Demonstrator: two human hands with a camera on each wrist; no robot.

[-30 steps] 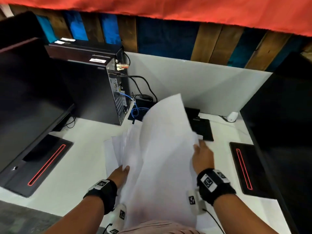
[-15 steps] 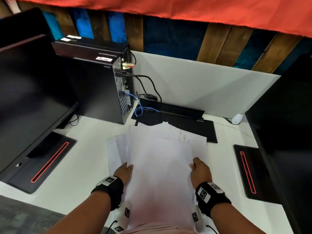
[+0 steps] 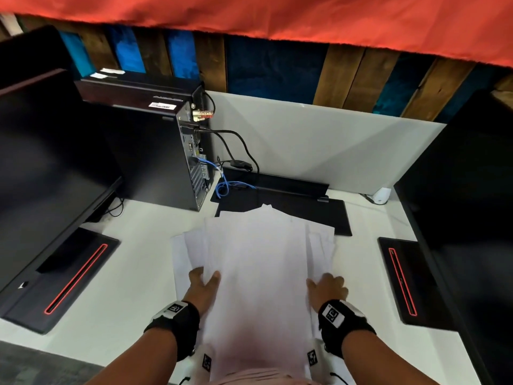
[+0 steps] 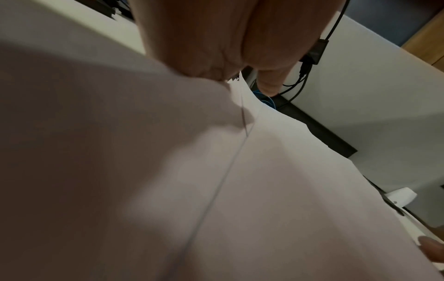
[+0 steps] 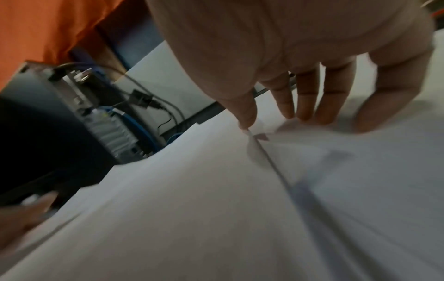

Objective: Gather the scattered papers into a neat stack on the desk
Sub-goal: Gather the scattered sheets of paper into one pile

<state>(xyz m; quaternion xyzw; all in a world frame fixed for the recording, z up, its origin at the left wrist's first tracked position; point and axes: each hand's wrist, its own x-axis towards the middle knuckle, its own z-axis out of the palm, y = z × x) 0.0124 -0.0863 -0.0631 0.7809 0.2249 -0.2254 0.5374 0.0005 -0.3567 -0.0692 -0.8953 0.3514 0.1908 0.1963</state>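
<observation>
A loose pile of white papers (image 3: pixel 258 273) lies fanned out on the white desk (image 3: pixel 133 287) in front of me. My left hand (image 3: pixel 204 282) is at the pile's left edge. Its thumb lies on top and its fingers are slipped under some sheets, so it holds them. The left wrist view shows a sheet edge (image 4: pixel 242 106) running up between thumb and palm of the left hand (image 4: pixel 216 38). My right hand (image 3: pixel 327 287) rests on the pile's right side. In the right wrist view its straight, spread fingers (image 5: pixel 305 102) press down on the papers (image 5: pixel 216 209).
A black computer tower (image 3: pixel 155 151) with cables (image 3: pixel 227 187) stands at the back left. Dark monitors (image 3: pixel 41 168) (image 3: pixel 472 218) with red-lined bases (image 3: pixel 63 276) (image 3: pixel 402 279) flank the pile. A black mat (image 3: pixel 299 201) lies behind it, before a white partition (image 3: pixel 319 145).
The big sheet that stood raised over the pile a second ago now lies flat on it. My right hand has slid back toward me along the right edge.
</observation>
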